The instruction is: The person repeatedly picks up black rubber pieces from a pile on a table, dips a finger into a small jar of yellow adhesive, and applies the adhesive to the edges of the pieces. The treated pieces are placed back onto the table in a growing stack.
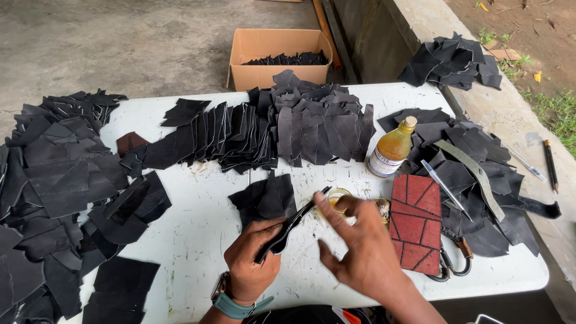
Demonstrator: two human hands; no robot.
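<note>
- Bare white table (198, 234) is left open before the hands.
- Passage rightward is blocked by the red grooved block (416, 223) and glue bottle (391, 148).
- The far edge is walled by stacked black leather pieces (282, 129).

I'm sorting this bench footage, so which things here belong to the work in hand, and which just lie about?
In hand:
- left hand gripping a black leather piece
- right hand open, fingers at the small glue dish
- amber bottle

Lying about:
- cardboard box
- red patterned board
- scissors
- pencil

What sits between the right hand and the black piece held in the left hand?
Nothing visible does. The right hand hovers beside the black piece gripped by the left hand, with only bare white table between them.
</note>
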